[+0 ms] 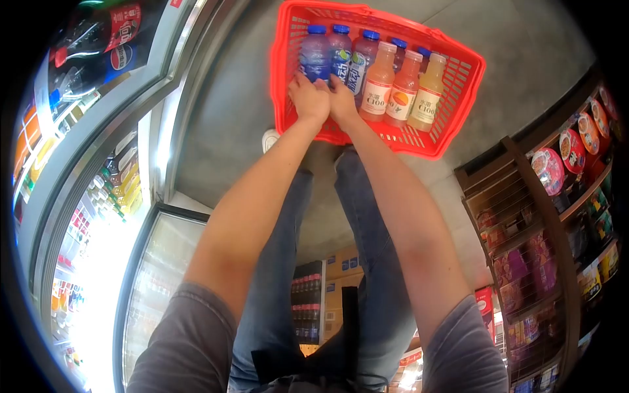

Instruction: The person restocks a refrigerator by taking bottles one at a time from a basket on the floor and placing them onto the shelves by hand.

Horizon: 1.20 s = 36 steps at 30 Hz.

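Observation:
A red plastic basket (452, 98) stands on the floor in front of me, holding several drink bottles. At its left end are purple drink bottles with blue caps, among them a leftmost bottle (316, 56) and a labelled bottle (341, 52) beside it. My left hand (309, 99) has its fingers curled at the lower part of the leftmost one. Close against it, my right hand (342, 103) has its fingers bent at the labelled one; its fingertips are partly hidden. To the right stand C100 bottles, an orange one (378, 82), a pinkish one (403, 92) and a yellow one (429, 95).
A lit drinks cooler with a door frame (171, 72) runs along the left. On the right, a dark shelf rack (517, 216) carries packaged snacks and instant noodle cups (548, 169). Cardboard boxes (334, 295) and a rack of bottles (306, 301) show behind my legs.

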### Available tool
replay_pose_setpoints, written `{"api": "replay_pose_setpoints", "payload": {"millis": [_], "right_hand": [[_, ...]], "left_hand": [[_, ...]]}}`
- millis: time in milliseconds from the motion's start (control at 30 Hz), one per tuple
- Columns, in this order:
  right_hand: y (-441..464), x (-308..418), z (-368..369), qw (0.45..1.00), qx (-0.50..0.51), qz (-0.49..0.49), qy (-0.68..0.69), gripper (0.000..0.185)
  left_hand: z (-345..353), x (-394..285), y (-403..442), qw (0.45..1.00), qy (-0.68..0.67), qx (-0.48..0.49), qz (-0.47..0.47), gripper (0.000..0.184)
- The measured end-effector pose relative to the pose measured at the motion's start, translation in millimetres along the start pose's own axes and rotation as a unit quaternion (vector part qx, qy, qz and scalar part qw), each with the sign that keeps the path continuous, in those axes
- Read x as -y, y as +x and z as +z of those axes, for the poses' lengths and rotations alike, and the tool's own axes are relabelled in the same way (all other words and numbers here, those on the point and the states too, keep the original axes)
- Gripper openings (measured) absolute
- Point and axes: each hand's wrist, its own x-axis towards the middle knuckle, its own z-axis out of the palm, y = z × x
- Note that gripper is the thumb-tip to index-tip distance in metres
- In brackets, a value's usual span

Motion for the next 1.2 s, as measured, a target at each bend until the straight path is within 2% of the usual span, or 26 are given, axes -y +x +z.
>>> {"api": "replay_pose_setpoints", "payload": {"millis": [33, 67, 100, 200, 300, 367, 400, 433, 500, 533, 600, 633, 667, 700, 767, 800, 833, 900, 1067, 1133, 1200], "right_hand": [[2, -3, 2, 0.999, 0.002, 0.027, 0.041, 0.065], [8, -15, 7, 0.998, -0.053, 0.003, 0.036, 0.059], [10, -11, 6, 0.998, -0.052, 0.001, 0.037, 0.059], [4, -3, -7, 0.994, 0.029, -0.044, 0.101, 0.058], [-8, 16, -20, 0.994, 0.049, -0.006, 0.095, 0.058], [-11, 18, -28, 0.997, 0.032, 0.013, 0.073, 0.054], [-17, 22, -34, 0.991, 0.046, 0.016, 0.123, 0.053], [-26, 26, -40, 0.983, 0.061, 0.021, 0.172, 0.053], [-44, 33, -52, 0.976, 0.072, 0.012, 0.206, 0.05], [-58, 44, -59, 0.976, 0.062, 0.027, 0.207, 0.05], [-90, 66, -74, 0.976, 0.076, 0.022, 0.202, 0.049], [-105, 73, -80, 0.975, 0.084, 0.024, 0.205, 0.048], [-121, 83, -88, 0.978, 0.087, 0.045, 0.185, 0.048], [-140, 97, -96, 0.98, 0.09, 0.065, 0.165, 0.047], [-179, 120, -106, 0.98, 0.093, 0.053, 0.17, 0.046], [-203, 141, -111, 0.975, 0.104, 0.058, 0.188, 0.046], [-227, 161, -115, 0.97, 0.115, 0.063, 0.207, 0.045], [-269, 192, -122, 0.972, 0.119, 0.059, 0.196, 0.046], [-370, 257, -131, 0.971, 0.138, 0.02, 0.193, 0.053], [-405, 285, -130, 0.968, 0.126, 0.033, 0.214, 0.063], [-445, 316, -128, 0.96, 0.129, 0.003, 0.25, 0.072]], "left_hand": [[3, -3, 0, 1.0, 0.022, -0.002, 0.004, 0.061], [8, -2, 3, 1.0, 0.014, 0.02, -0.02, 0.062], [7, -3, 5, 1.0, 0.014, 0.018, -0.019, 0.062], [3, 2, -4, 1.0, -0.015, -0.002, -0.002, 0.06], [0, 3, -8, 0.996, -0.08, -0.007, 0.04, 0.044], [-6, -2, -12, 0.995, -0.08, -0.001, 0.063, 0.041], [-12, -5, -17, 0.994, -0.078, 0.005, 0.082, 0.037], [-18, -9, -22, 0.994, -0.078, 0.004, 0.08, 0.037], [-31, -20, -31, 0.991, -0.107, 0.07, 0.038, 0.034], [-30, -13, -36, 0.991, -0.105, 0.038, 0.074, 0.037], [-34, -9, -51, 0.988, -0.139, 0.043, 0.047, 0.04], [-53, -33, -64, 0.984, -0.17, 0.05, 0.02, 0.044], [-83, -53, -78, 0.972, -0.17, 0.165, 0.012, 0.051], [-95, -55, -88, 0.971, -0.175, 0.164, 0.02, 0.051], [-115, -55, -108, 0.898, -0.332, 0.281, -0.068, 0.059], [-137, -71, -124, 0.887, -0.346, 0.289, -0.097, 0.06], [-157, -83, -139, 0.887, -0.351, 0.288, -0.086, 0.06], [-201, -110, -166, 0.842, -0.384, 0.349, -0.144, 0.057], [-292, -163, -239, 0.838, -0.391, 0.373, -0.077, 0.069], [-327, -186, -267, 0.846, -0.383, 0.368, -0.045, 0.071], [-368, -212, -295, 0.859, -0.358, 0.366, -0.022, 0.073]]}}
